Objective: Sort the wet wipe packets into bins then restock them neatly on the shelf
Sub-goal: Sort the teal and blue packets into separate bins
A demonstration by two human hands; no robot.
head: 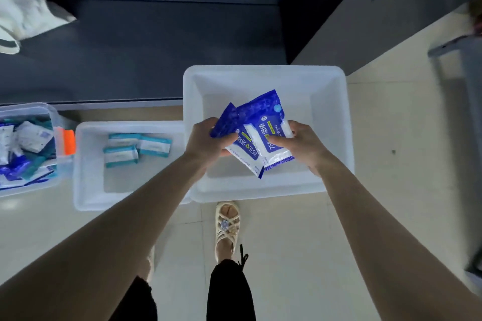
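Note:
Over a white bin (336, 101) on the floor, both hands hold blue-and-white wet wipe packets (263, 128). My left hand (208, 139) grips the left packet by its edge. My right hand (302, 144) pinches the right packet, thumb on its front. The packets overlap and hang above the bin's bare bottom. A second white bin (88, 185) to the left holds three teal-and-white packets (135, 148). At the far left a clear tub (49, 112) holds several mixed packets (23, 146).
A dark grey shelf unit (156, 41) stands behind the bins, a white bag (28, 10) on its left end. My sandalled foot (227, 227) is just in front of the right bin. A grey object (467, 65) stands at the right edge. Pale floor tiles lie all around.

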